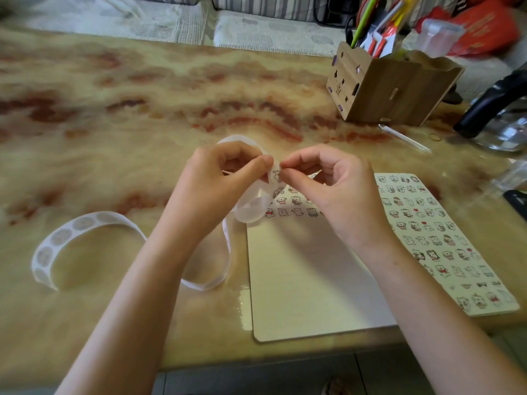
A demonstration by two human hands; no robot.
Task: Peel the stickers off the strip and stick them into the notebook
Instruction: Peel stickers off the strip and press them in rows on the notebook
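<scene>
Above notebook [308,275]: left hand [219,186], right hand [328,189] pinching strip [273,175]

Home living room, I judge: I sit at a glossy marble-patterned table [142,109]; striped sofa cushions [256,4] behind it; wooden pen holder [390,89] on its far right.

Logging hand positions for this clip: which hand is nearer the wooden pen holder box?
Right. The right hand is below-left of the wooden pen holder box; the left hand is farther left.
</scene>
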